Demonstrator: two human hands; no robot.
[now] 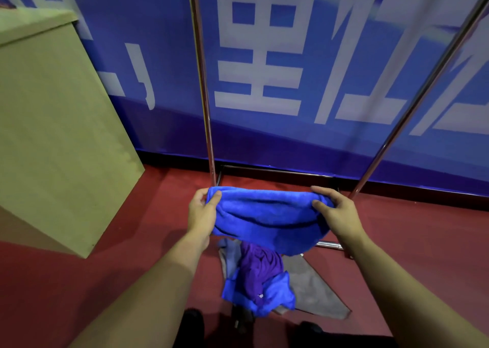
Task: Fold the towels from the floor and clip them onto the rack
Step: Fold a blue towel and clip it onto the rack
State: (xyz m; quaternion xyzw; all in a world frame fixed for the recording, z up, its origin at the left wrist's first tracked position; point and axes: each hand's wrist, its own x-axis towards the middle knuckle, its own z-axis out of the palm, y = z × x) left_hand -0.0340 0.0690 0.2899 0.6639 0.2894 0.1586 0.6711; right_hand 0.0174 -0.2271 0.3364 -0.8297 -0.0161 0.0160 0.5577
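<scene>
The person held a blue towel [267, 218] in the air, in front of the rack [205, 104] and above the red floor [412, 242]. The left hand [202, 212] pinched the towel's left end, thumb on the near side, fingers curled behind. The right hand [334, 212] pinched the right end the same way, index finger lying along the top edge. The towel was folded over and sagged between the hands. Below it on the floor lay a heap: a purple towel [260, 268], a second blue towel [270, 294] and a grey towel [315, 287], touching one another. A cardboard box [53, 125] stood to the left, against the blue banner [291, 64].
</scene>
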